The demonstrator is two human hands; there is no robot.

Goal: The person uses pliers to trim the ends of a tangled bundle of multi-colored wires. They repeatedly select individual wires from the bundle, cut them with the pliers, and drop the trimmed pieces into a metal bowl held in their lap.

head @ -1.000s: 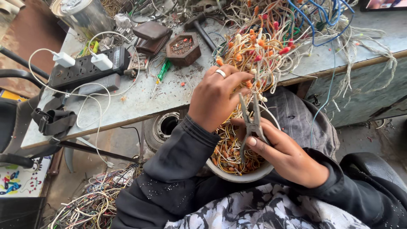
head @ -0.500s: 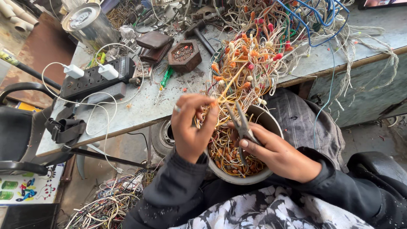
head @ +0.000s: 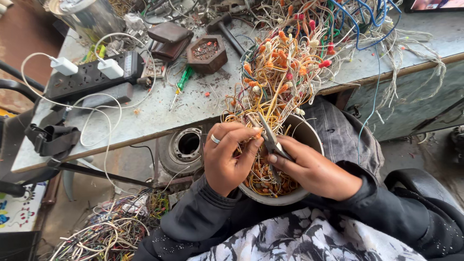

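A grey bowl (head: 309, 135) in the lap holds cut wire bits. The tangled orange-yellow wires (head: 275, 82) spill over the tabletop's near edge. Left hand (head: 227, 157) pinches strands; right hand (head: 309, 166) grips scissors (head: 270, 140).

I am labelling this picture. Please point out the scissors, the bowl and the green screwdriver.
scissors (head: 268, 137), head view, on the metal blades.
bowl (head: 309, 133), head view, on the bare inner wall.
green screwdriver (head: 185, 77), head view, on the green handle.

Dark grey knit-cuffed sleeves, a silver ring (head: 215, 139), grey trousers and black-and-white floral cloth.
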